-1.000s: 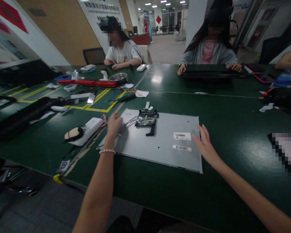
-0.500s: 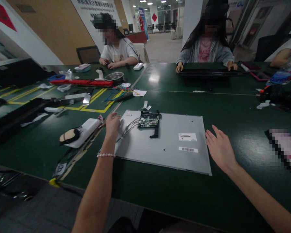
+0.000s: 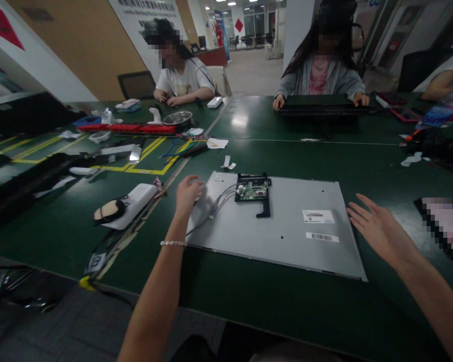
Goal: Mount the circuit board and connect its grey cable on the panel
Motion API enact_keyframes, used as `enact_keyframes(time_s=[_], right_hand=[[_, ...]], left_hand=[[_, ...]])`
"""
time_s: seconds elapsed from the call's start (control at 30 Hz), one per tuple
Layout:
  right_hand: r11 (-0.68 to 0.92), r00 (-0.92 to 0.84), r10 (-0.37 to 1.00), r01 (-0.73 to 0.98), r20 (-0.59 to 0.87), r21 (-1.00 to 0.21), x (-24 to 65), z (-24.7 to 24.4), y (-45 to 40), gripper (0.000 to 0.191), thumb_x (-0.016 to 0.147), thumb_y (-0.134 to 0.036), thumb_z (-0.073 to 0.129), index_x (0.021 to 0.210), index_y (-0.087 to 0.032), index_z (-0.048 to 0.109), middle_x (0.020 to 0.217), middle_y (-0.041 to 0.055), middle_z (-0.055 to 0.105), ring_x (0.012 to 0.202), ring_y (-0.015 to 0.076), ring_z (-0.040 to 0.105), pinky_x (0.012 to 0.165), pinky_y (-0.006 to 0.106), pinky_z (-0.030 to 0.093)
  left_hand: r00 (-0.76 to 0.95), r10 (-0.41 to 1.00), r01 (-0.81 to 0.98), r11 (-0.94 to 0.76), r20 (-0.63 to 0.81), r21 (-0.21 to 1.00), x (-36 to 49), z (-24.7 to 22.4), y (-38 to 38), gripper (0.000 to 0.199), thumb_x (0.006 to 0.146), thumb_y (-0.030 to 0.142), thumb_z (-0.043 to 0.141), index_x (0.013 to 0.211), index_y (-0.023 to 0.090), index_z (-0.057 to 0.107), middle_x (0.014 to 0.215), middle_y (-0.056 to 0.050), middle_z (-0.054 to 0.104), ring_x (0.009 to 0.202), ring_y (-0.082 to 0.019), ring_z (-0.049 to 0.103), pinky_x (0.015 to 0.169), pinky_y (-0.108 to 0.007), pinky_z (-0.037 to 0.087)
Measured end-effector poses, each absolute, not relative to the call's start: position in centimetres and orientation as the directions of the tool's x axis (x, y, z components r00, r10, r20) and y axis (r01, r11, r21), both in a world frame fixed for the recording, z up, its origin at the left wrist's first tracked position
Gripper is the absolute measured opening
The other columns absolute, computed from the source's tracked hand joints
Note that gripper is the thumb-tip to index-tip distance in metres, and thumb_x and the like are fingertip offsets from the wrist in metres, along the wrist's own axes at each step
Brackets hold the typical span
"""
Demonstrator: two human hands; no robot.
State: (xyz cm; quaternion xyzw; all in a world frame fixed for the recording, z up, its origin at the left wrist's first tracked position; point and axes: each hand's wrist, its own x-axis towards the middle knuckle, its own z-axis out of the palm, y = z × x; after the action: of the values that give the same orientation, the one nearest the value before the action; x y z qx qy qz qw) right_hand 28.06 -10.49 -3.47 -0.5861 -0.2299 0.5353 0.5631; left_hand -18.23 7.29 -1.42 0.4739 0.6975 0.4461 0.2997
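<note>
A flat silver panel [image 3: 245, 234] lies on the green table. On its back are a green circuit board [image 3: 251, 191] in a black bracket [image 3: 264, 208], and two white labels [image 3: 318, 216]. Grey cables [image 3: 221, 201] run from the board towards the panel's left edge. My left hand [image 3: 189, 195], a beaded bracelet at its wrist, is at the upper left edge with fingers slightly curled and apart; its contact with the panel is hard to make out. Beside the right edge my right hand [image 3: 381, 231] has its fingers stretched out, holding nothing.
Left of the panel lie a white device [image 3: 139, 201] and a bundled cable [image 3: 98, 259]. Farther back are coloured wires [image 3: 184, 148], a metal bowl [image 3: 178, 118] and red strips [image 3: 136, 128]. A phone [image 3: 445, 226] lies at right. Two people sit opposite; one holds a dark panel [image 3: 324, 111].
The silver panel has shifted to the right, with its board and cables. Both my hands have moved right too, the right one farther.
</note>
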Motion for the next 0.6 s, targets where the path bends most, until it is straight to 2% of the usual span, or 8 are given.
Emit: enact_keyframes(time_s=[0.13,0.27,0.47,0.6], right_hand=[[-0.268,0.326,0.877,-0.281,-0.354,-0.921,29.0,-3.4,-10.4,0.069,0.08,-0.057,0.059,0.143,-0.034,0.041,0.151,0.0086,0.043,0.142,0.0237,0.037,0.118,0.042,0.023],[-0.24,0.366,0.871,-0.269,-0.329,-0.933,30.1,-4.0,-10.4,0.065,0.08,-0.052,0.06,0.14,-0.036,0.043,0.151,0.0072,0.044,0.141,0.0242,0.038,0.117,0.043,0.026],[-0.209,0.402,0.867,-0.244,-0.295,-0.947,31.2,-5.2,-10.5,0.06,0.083,-0.046,0.059,0.14,-0.035,0.043,0.149,0.0063,0.047,0.138,0.0209,0.043,0.117,0.039,0.028],[-0.213,0.387,0.872,-0.248,-0.298,-0.945,31.2,-5.0,-10.7,0.066,0.082,-0.048,0.062,0.143,-0.034,0.04,0.15,0.0079,0.044,0.139,0.0215,0.042,0.117,0.037,0.028]], left_hand=[[-0.357,0.933,0.362,0.191,-0.054,0.912,-17.8,-1.3,7.3,0.045,0.071,0.02,0.05,0.115,0.015,0.058,0.088,-0.009,0.072,0.074,-0.018,0.07,0.058,-0.023,0.05],[-0.336,0.935,0.352,0.235,-0.112,0.906,-17.2,-1.3,7.5,0.043,0.074,0.019,0.05,0.117,0.015,0.056,0.085,-0.009,0.072,0.074,-0.019,0.071,0.056,-0.023,0.052],[-0.287,0.956,0.423,0.19,-0.068,0.886,-16.9,-1.7,7.7,0.04,0.075,0.021,0.054,0.114,0.016,0.059,0.089,-0.011,0.072,0.083,-0.021,0.072,0.058,-0.023,0.053],[-0.279,0.958,0.419,0.188,-0.071,0.889,-16.8,-1.9,7.7,0.039,0.076,0.022,0.055,0.114,0.016,0.06,0.091,-0.011,0.072,0.088,-0.023,0.071,0.06,-0.025,0.055]])
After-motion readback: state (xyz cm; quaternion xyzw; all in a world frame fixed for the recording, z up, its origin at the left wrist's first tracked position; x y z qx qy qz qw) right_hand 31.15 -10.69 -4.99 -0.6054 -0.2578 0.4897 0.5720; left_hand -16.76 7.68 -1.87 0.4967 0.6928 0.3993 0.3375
